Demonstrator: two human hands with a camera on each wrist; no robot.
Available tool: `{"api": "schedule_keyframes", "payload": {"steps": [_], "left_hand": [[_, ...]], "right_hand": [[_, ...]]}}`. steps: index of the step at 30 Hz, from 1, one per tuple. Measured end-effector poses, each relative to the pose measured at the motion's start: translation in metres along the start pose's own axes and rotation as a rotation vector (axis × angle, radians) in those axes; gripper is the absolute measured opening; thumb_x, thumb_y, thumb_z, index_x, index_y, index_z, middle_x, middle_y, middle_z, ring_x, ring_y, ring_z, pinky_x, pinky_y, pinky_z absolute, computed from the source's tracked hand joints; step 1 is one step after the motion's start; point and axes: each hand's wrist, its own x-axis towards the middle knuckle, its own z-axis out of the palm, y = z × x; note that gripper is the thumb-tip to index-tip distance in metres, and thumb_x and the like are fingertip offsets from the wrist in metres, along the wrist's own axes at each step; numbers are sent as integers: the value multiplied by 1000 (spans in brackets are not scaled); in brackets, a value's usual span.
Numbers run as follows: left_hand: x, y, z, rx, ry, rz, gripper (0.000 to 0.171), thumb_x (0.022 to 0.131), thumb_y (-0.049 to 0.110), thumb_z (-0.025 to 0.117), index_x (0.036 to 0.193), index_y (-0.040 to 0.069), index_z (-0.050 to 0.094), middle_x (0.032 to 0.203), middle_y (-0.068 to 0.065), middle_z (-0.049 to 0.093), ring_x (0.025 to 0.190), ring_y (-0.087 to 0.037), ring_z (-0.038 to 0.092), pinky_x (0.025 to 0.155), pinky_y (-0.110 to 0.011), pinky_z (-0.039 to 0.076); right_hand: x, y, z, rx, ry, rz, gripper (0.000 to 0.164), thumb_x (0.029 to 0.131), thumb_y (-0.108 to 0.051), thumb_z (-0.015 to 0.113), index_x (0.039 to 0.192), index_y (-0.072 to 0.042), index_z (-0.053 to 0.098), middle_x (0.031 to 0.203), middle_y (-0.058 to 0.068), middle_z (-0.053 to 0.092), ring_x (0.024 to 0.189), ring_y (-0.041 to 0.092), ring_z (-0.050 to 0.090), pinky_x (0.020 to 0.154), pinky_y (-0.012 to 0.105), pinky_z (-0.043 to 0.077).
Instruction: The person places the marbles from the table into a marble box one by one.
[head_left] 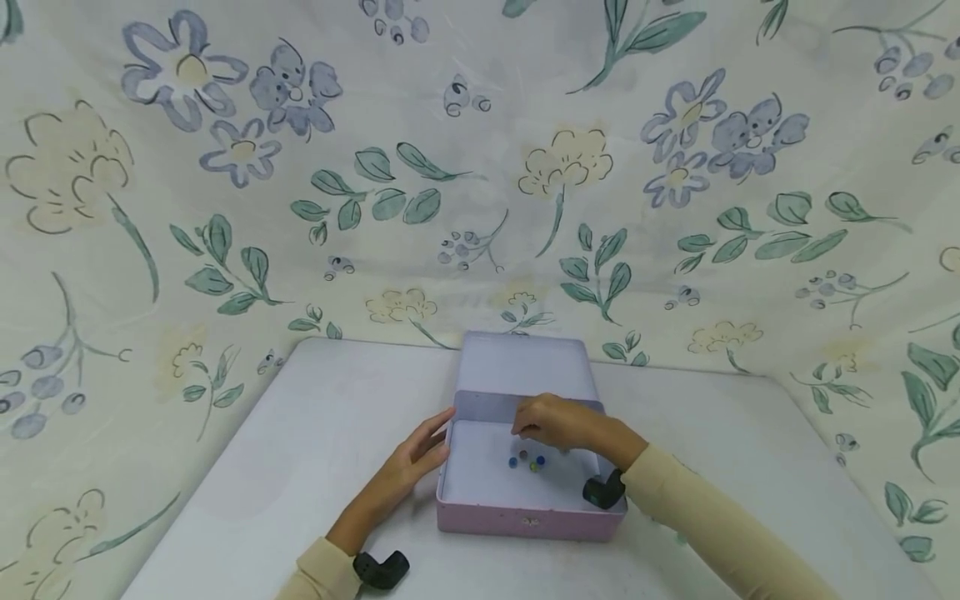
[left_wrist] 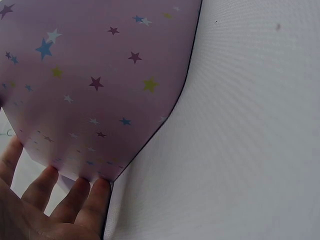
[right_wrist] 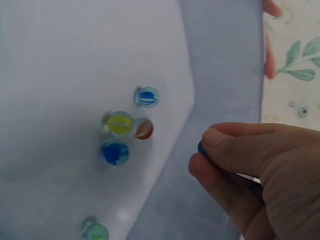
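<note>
My right hand (head_left: 551, 421) hovers over the back part of an open pink box (head_left: 487, 518). In the right wrist view, its thumb and index finger pinch a blue marble (right_wrist: 201, 148), mostly covered by the fingertips. Several glass marbles lie on the pale box floor: a yellow marble (right_wrist: 119, 123) beside a red-orange marble (right_wrist: 144, 129), a dark blue marble (right_wrist: 116, 153), a blue-striped marble (right_wrist: 148, 97) and a green marble (right_wrist: 96, 231). My left hand (head_left: 412, 458) touches the box's left side. In the left wrist view its fingers (left_wrist: 95, 205) rest against the star-printed wall (left_wrist: 100, 60).
The box's lid (head_left: 525, 362) leans open at the back. Beneath it is a white table (head_left: 300, 467), and a flowered cloth (head_left: 480, 208) hangs behind and at the sides. A black wrist camera (head_left: 603, 490) on my right arm overlaps the box's right corner.
</note>
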Motion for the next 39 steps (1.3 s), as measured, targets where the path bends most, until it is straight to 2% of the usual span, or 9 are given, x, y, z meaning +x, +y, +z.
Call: {"api": "schedule_keyframes", "payload": {"steps": [7,18,26,34,39], "left_hand": [[0,-1,1,1,-1,1,57,105,22,47,158,26,27,168,-6,17,152,-43,21,118,-66,24],[0,0,-1,-1,6,1,56,106,21,47,158,28,28,168,-6,18,152,-42,21,118,-67,23],[1,0,0,12,6,5,56,105,21,47,158,27,28,168,-5,18,152,-42,21,118,-67,24],[1,-5,0,4,3,0,57,105,22,46,159,24,27,168,-7,17,152,-44,20,117,-68,23],[1,-4,-1,10,7,8,56,105,22,47,158,26,28,168,-6,18,152,-43,22,117,-68,24]], "right_hand": [[0,2,14,-4,-27,82,15,91,-4,71,103,-7,79,94,1,75,84,2,67,76,11,55],[-2,5,22,12,8,51,13,90,-5,72,100,-7,79,93,1,76,83,1,66,74,9,54],[-4,9,27,47,-17,59,13,88,-4,73,98,-9,79,91,0,76,82,-1,66,75,9,54],[-6,10,31,33,-26,38,12,88,-6,74,97,-10,80,92,-3,74,82,-3,64,73,8,53],[-6,10,30,31,-18,52,11,88,-7,74,98,-10,79,92,-3,73,81,-4,62,73,9,53]]}}
